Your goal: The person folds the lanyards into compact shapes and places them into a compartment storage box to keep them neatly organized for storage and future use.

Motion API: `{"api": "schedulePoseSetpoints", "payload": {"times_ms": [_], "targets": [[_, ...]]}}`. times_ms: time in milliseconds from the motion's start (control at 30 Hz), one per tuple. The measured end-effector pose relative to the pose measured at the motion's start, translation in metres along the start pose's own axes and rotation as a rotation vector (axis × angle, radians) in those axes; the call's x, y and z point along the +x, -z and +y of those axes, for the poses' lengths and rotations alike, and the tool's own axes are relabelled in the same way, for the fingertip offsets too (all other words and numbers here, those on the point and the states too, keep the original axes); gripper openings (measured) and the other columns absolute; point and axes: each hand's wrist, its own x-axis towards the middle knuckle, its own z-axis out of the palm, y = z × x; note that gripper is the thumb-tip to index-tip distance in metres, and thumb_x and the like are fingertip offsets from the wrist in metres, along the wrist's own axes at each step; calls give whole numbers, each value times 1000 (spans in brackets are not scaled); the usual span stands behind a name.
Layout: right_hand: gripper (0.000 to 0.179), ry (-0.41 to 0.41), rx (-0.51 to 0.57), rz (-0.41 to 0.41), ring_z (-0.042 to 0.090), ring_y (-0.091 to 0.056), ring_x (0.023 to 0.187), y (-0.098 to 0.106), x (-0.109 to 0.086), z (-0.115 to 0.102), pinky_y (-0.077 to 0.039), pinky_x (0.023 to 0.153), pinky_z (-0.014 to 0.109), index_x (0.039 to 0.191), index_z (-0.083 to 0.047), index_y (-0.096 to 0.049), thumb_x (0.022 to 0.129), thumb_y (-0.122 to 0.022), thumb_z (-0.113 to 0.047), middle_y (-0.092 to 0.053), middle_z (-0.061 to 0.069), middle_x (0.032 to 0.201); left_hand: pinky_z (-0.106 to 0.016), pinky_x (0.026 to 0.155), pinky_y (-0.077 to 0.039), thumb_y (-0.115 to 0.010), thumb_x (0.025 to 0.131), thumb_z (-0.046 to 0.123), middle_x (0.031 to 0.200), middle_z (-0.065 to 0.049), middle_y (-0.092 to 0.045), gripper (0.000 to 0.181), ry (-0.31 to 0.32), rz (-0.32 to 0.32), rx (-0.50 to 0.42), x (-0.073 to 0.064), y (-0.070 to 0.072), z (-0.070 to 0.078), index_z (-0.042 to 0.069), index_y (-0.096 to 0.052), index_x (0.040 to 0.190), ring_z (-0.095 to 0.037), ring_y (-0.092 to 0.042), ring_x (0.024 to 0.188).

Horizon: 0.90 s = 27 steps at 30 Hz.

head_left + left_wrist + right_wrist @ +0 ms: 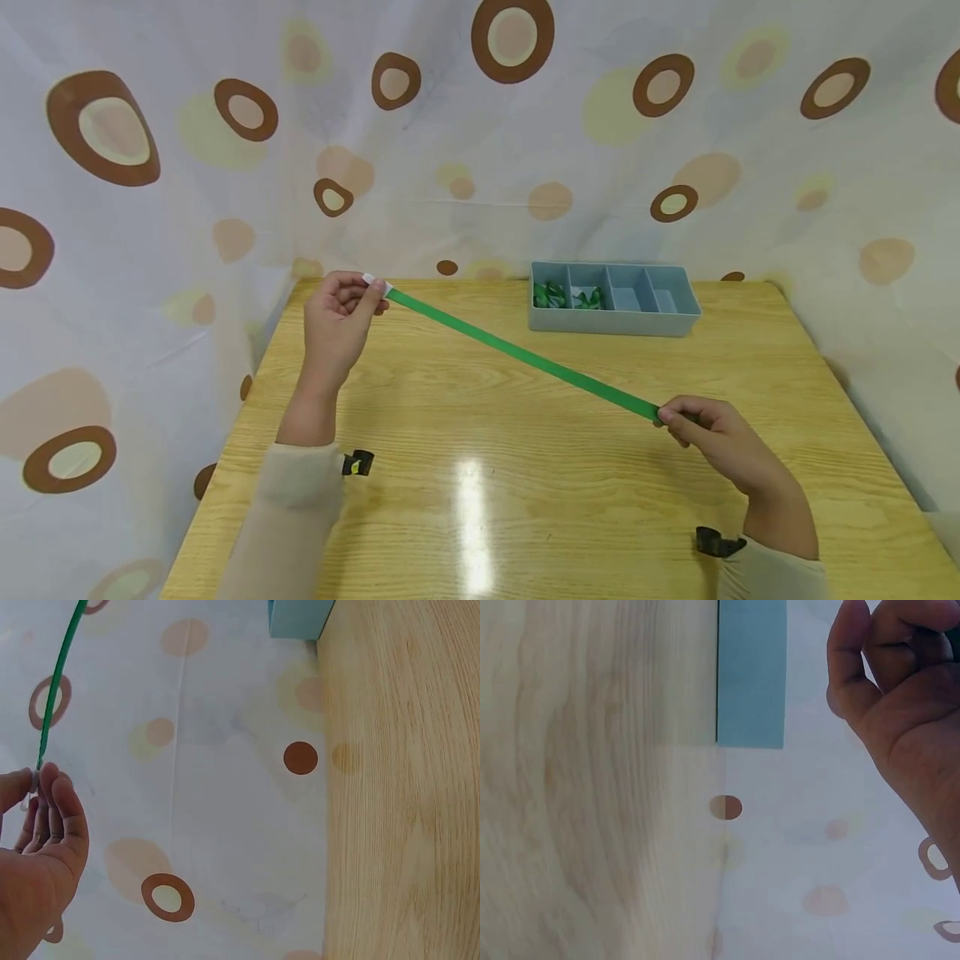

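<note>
A flat green ribbon (pixel 517 352) stretches taut between both hands above the table, slanting down from left to right. My left hand (pixel 341 321) pinches its white end tab (pixel 377 286) between thumb and fingers. In the left wrist view the left hand (pixel 45 847) grips the tab, and the green ribbon (pixel 56 690) runs upward from it. My right hand (pixel 720 437) pinches the other end, lower and nearer. The right wrist view shows the right hand (pixel 907 682) with curled fingers; the ribbon end is hidden there.
A blue-grey tray (pixel 615 322) with several compartments stands at the table's back edge. Green ribbon pieces (pixel 550 294) lie in its left compartments. The wooden table (pixel 420 400) meets a patterned white cloth (pixel 420 150) behind and at the sides.
</note>
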Motion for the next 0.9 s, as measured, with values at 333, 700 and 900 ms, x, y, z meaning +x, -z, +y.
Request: {"api": "schedulePoseSetpoints", "payload": {"times_ms": [333, 700, 900], "targets": [[27, 11, 4, 117, 20, -50, 81, 12, -12, 14, -43, 68, 34, 102, 3, -60, 106, -44, -19, -51, 4, 80, -25, 72, -60, -67, 93, 9, 87, -9, -68, 18, 10, 5, -20, 3, 7, -14, -4, -59, 102, -16, -69, 72], [32, -112, 115, 431, 10, -55, 78, 6, -14, 9, -48, 65, 21, 109, 7, -68, 96, -65, -22, -66, -7, 85, -24, 72, -59, -71, 91, 18, 89, -7, -68, 23, -5, -4, -45, 3, 8, -27, 1, -59, 101, -16, -69, 75], [31, -80, 203, 565, 12, -52, 69, 0, -8, 9, -43, 55, 24, 101, 10, -68, 93, -69, -20, -63, -7, 76, -26, 72, -60, -69, 92, 17, 88, -9, -68, 21, -17, 11, -102, 2, 3, -26, 1, -57, 98, -18, -71, 74]]}}
